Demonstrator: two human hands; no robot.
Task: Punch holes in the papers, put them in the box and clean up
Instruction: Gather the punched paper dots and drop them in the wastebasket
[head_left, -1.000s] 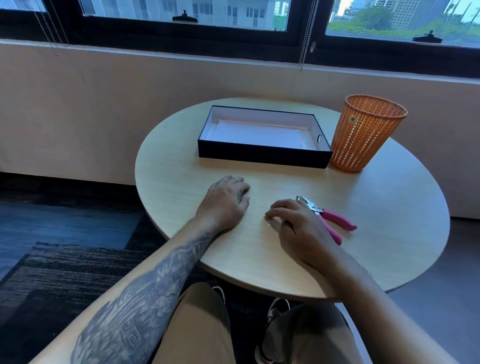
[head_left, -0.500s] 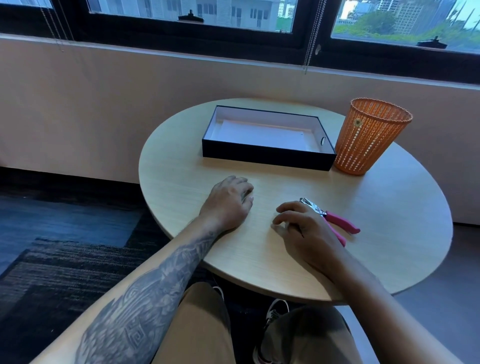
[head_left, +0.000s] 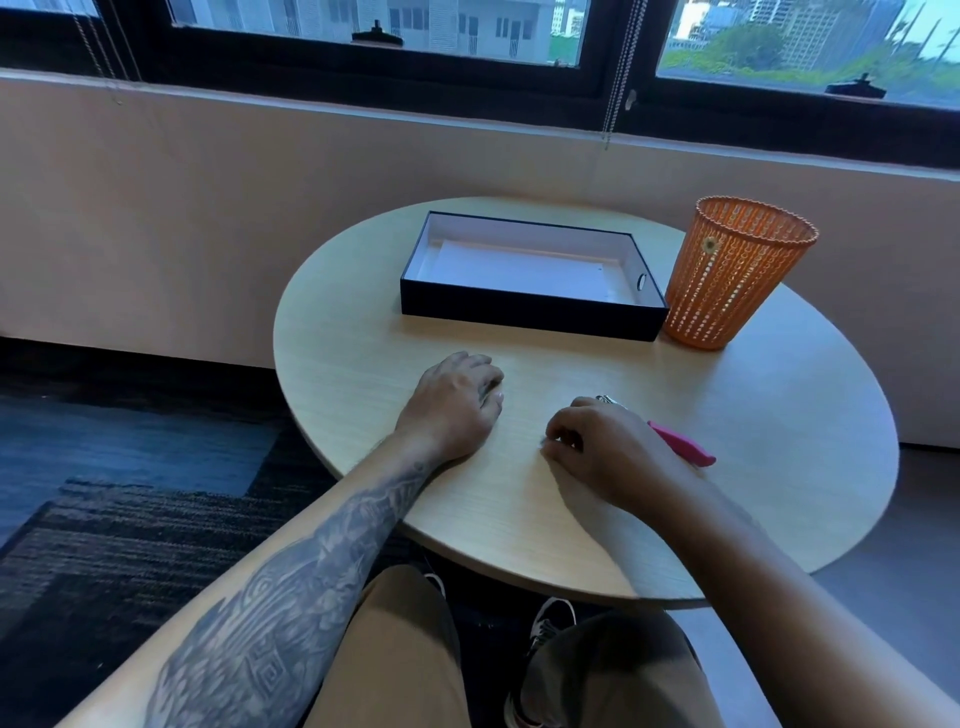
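Papers (head_left: 524, 270) lie in the box (head_left: 530, 318); cleanup's in hand; your left hand (head_left: 452, 405) rests loose, empty; right hand (head_left: 602, 452) pinches, what I cannot tell; scraps want the orange basket (head_left: 727, 280), one o'clock.

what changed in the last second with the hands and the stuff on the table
The right hand curled its fingers in tighter, the fingertips drawn together on the table, and it now hides more of the pink hole punch. Whether it pinches anything is too small to tell. The left hand stayed resting on the table, and the punch, box and orange basket did not move.
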